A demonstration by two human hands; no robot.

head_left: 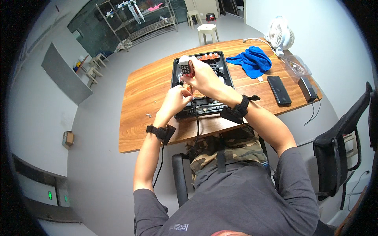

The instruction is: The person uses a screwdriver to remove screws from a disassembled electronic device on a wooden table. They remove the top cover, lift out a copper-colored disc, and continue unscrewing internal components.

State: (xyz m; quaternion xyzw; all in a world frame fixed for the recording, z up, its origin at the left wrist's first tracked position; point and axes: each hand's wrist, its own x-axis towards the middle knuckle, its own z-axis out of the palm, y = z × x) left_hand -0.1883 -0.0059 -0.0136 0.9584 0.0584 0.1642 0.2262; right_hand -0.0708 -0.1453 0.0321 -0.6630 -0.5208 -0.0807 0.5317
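Observation:
An opened induction cooker (229, 77) with a black casing lies on the wooden table in front of me. Part of a copper-coloured coil (199, 94) shows inside it, mostly covered by my hands. My right hand (204, 78) is closed around a screwdriver with a thick, dark grey and red handle (185, 68), held upright over the cooker's left half. Close to the shaft's lower end, my left hand (176, 100) has its fingers pinched together at the cooker's near-left part. Whatever lies between those fingertips is too small to make out. A black cord (198, 128) runs off the cooker's near edge.
Small metal pieces (149, 115) lie on the table (138, 96) at left. To the right are a blue cloth (254, 63), a phone (278, 90), a black power adapter (307, 89), a clear plastic box (297, 67) and a white fan (278, 34). A black chair (334, 157) stands at right.

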